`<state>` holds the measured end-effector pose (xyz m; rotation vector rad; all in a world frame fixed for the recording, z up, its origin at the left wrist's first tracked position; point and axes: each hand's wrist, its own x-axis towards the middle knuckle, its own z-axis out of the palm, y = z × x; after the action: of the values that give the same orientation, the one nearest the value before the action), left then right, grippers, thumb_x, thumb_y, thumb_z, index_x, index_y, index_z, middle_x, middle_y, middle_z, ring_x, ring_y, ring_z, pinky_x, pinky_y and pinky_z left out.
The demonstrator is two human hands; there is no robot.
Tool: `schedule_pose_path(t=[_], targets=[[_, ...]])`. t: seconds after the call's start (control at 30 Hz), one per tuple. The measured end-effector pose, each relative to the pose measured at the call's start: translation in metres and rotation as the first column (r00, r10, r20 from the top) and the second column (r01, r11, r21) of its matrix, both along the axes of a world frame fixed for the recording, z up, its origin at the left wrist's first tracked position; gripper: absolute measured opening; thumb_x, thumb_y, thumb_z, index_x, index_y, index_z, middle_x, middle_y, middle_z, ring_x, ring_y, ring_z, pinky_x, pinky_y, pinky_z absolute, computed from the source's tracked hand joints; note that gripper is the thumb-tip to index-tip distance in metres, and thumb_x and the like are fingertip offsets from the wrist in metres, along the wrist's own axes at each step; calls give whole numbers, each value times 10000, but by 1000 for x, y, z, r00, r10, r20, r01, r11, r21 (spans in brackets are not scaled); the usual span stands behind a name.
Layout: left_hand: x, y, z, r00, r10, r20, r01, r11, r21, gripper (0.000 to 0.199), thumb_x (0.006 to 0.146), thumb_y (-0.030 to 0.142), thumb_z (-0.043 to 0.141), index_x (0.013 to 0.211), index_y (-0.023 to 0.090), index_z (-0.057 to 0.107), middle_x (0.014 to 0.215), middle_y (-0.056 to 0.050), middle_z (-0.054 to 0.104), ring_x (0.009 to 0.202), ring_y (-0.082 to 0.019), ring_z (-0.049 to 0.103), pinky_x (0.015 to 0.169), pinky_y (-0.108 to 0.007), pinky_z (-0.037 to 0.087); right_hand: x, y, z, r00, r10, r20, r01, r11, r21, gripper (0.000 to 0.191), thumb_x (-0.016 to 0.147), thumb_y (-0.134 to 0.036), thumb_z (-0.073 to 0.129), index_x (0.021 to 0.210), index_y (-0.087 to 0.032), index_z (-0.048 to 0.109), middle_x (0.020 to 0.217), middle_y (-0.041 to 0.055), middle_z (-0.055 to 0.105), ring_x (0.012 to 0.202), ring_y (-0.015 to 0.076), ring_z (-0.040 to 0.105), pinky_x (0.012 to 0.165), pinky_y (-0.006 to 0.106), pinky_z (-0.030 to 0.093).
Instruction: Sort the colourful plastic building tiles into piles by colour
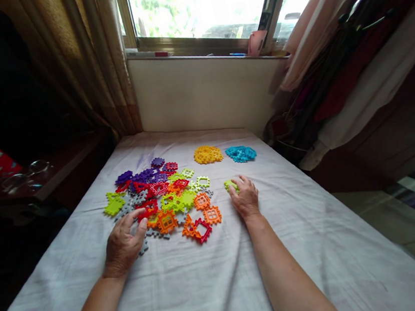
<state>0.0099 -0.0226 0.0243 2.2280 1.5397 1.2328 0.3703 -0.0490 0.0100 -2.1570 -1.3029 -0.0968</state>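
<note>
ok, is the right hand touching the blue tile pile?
No, the right hand is at a lime-green toothed plastic tile, and the blue tile pile lies clear of the fingers, farther from the person.

Open sheet (354, 238) rightward, mixed pile (175, 202) blocking left — yellow heap (208, 154), blue heap (241, 153) ahead

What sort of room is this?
Probably a bedroom in a home: a gold curtain beside the window, clothes hanging at the right, and colorful pieces on a pale sheet.
</note>
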Motion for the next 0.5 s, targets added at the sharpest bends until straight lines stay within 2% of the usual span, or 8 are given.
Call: schedule_pose_path(t=[0.07, 0.13, 0.2, 0.27, 0.37, 0.5], targets=[[5, -1, 0, 992, -99, -78, 105, 991, 80, 368, 865, 484, 520, 1088, 244, 688, 1143, -80, 734, 1083, -246, 664, 997, -391, 486, -10, -1, 5, 996, 83, 22, -84, 994, 68, 281, 897, -308, 537, 1097, -239, 723, 1328, 102, 600, 1201, 273, 514, 1023, 422, 388], [9, -3, -1, 968, -176, -179, 198, 974, 112, 394, 859, 487, 553, 1153, 257, 679, 1238, -84, 698, 1188, -261, 616, 1096, -451, 409, -28, 0, 9, 968, 244, 59, -249, 963, 99, 266, 888, -302, 558, 1086, -257, 729, 1267, 84, 637, 1166, 256, 530, 1026, 410, 386], [13, -5, -2, 934, -227, -276, 260, 962, 88, 430, 848, 493, 586, 1211, 276, 664, 1290, -83, 672, 1241, -275, 582, 1148, -501, 338, -50, 1, 12, 909, 407, 94, -414, 907, 79, 280, 877, -294, 581, 1120, -279, 719, 1266, 72, 641, 1167, 244, 535, 1038, 399, 384], [16, -7, -4, 904, -266, -335, 299, 953, 52, 449, 854, 489, 591, 1248, 282, 649, 1293, -87, 671, 1244, -280, 580, 1169, -537, 286, -71, 2, 12, 853, 508, 118, -513, 858, 17, 349, 854, -282, 620, 1196, -291, 688, 1341, 76, 603, 1224, 253, 511, 1053, 410, 379], [17, -9, -5, 889, -292, -352, 321, 947, 25, 413, 871, 471, 584, 1230, 280, 658, 1251, -85, 694, 1202, -270, 606, 1167, -553, 279, -90, 3, 11, 832, 538, 132, -532, 843, -79, 379, 838, -270, 656, 1216, -301, 674, 1429, 88, 543, 1304, 282, 457, 1062, 453, 374], [15, -11, -4, 904, -280, -324, 311, 949, 50, 384, 867, 463, 589, 1188, 271, 677, 1221, -83, 705, 1165, -260, 625, 1154, -526, 322, -92, 2, 12, 835, 533, 138, -529, 846, -67, 170, 910, -274, 584, 997, -296, 728, 1353, 61, 608, 1279, 262, 483, 1049, 452, 393]])
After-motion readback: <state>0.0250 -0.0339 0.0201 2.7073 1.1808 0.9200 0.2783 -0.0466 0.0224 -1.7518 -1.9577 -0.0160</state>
